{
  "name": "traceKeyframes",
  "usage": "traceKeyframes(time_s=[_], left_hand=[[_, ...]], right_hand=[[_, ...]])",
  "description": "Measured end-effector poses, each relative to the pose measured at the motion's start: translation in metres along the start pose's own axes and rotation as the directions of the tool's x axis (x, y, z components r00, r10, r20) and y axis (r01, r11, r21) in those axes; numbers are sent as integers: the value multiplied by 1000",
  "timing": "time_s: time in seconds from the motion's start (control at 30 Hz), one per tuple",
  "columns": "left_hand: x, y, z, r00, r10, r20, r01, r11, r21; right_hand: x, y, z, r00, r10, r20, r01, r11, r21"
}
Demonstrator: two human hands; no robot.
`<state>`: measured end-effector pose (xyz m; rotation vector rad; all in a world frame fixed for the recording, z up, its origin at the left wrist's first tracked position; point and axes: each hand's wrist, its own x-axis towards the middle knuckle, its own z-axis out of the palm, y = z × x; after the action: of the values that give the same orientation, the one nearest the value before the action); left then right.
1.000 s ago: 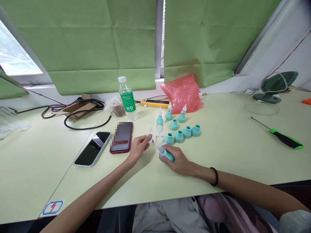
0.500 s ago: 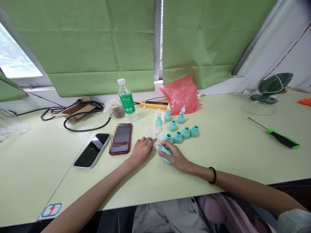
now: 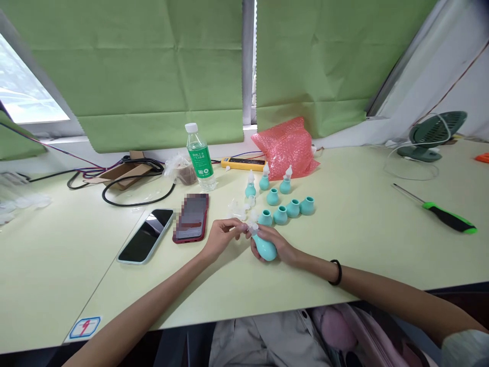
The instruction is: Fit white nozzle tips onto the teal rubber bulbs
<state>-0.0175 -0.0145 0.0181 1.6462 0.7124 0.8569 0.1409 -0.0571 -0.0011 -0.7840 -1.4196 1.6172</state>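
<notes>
My right hand [image 3: 280, 244] is wrapped round a teal rubber bulb of a nasal aspirator [image 3: 266, 250], tilted with its round end toward me. A clear plastic part [image 3: 252, 228] sits at the bulb's upper left end. My left hand [image 3: 225, 235] pinches at that end; a small clear piece between its fingertips is mostly hidden. Just beyond stand several open-mouthed teal bulbs [image 3: 280, 215]. Behind them are 3 bulbs fitted with clear nozzles, one of them a nasal aspirator [image 3: 285, 182] at the right. Loose clear plastic pieces [image 3: 237, 209] lie beyond my left hand.
Two phones, one dark red [image 3: 191, 218] and one pale-cased [image 3: 146, 237], lie at left. Behind stand a water bottle [image 3: 200, 160], a yellow power strip [image 3: 243, 163], a pink bubble-wrap bag [image 3: 286, 148] and black cable [image 3: 137, 205]. A screwdriver [image 3: 443, 214] and a green fan [image 3: 433, 135] are at right.
My left hand has risen from the tabletop and now pinches at the bulb's mouth. My right hand has turned the bulb so its round end shows toward me.
</notes>
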Motion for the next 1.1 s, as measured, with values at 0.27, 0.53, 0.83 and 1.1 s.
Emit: traceKeyframes(time_s=[0.27,0.53,0.83,1.1], left_hand=[[-3,4,5,999,-47,16,48,998,-51],[-9,5,7,998,49,-47,-39,979,202],[-11,-6,3,836,525,160,-444,475,760],[-9,-9,4,628,735,256,-375,-2,927]], right_hand=[[-2,0,5,999,40,-36,-43,993,-112],[-4,0,10,943,-290,-164,142,796,-589],[-6,1,10,885,-396,-246,86,658,-748],[-9,-2,15,892,-356,-280,77,729,-681]])
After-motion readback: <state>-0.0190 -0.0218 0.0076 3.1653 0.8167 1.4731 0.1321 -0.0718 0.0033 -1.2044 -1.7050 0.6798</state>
